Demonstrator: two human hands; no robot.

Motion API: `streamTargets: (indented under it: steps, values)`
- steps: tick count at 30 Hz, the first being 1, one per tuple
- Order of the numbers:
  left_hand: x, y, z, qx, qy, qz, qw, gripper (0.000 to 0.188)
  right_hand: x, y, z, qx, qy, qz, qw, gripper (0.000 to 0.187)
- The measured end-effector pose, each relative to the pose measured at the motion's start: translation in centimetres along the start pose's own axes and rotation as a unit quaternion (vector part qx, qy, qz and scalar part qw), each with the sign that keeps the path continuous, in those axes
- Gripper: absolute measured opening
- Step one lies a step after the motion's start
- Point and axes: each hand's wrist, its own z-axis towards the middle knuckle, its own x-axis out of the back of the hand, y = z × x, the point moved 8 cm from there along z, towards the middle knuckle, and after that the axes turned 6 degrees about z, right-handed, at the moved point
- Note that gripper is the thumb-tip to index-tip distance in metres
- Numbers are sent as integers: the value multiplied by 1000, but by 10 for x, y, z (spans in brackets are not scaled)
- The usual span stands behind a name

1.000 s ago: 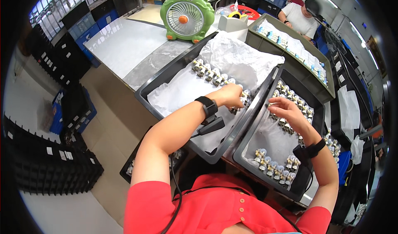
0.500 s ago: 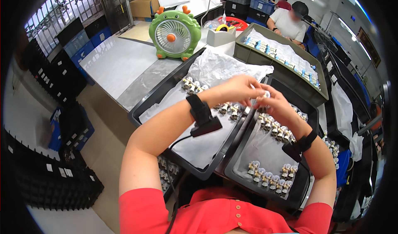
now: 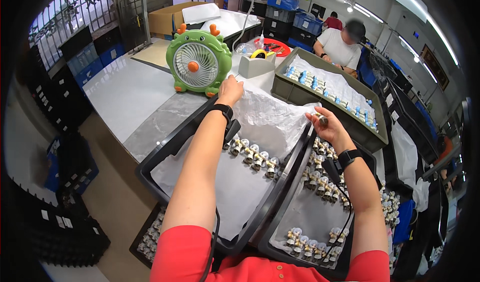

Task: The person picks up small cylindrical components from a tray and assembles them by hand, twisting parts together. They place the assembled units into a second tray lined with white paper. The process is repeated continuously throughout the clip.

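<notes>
My left hand (image 3: 231,90) is closed at the far left corner of a thin white sheet (image 3: 272,114), pinching its edge beside the green fan. The sheet's raised part stretches across to my right hand (image 3: 327,127), which curls around a small figurine (image 3: 322,118), its fingertips at the sheet's other corner. Below the sheet, in the left black tray (image 3: 150,168), a row of small white-and-gold figurines (image 3: 255,156) with clear round heads lies on a white liner. The right black tray (image 3: 272,232) holds more such figurines (image 3: 320,179) in rows, partly behind my right forearm.
A green dragon-shaped fan (image 3: 200,59) stands left of the sheet. Behind are a grey holder with yellow tape (image 3: 257,66) and a red dish (image 3: 277,47). An olive crate (image 3: 330,104) holds blue-and-white figurines. A person in white (image 3: 340,47) works beyond it. Cables hang from both wrists.
My hands have moved apart: the left went far left to the sheet's corner, while the right stays near the trays' far end with a figurine. The sheet is now pulled wider.
</notes>
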Motion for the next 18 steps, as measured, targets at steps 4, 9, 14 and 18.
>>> streamTargets:
  steps: [4,9,14,18]
  values:
    - [-23,0,11,-31,-27,-30,999,50,-6,8,-2,20,17,-55,998,29]
    - [-21,-4,5,-18,-210,-273,939,33,-60,28,-49,180,-76,-249,949,22]
    - [63,-3,-12,-57,-125,-249,959,32,-137,90,-124,305,-240,-607,694,18]
    - [136,105,-63,-237,-90,-325,911,33,-161,150,-174,375,-381,-725,435,11]
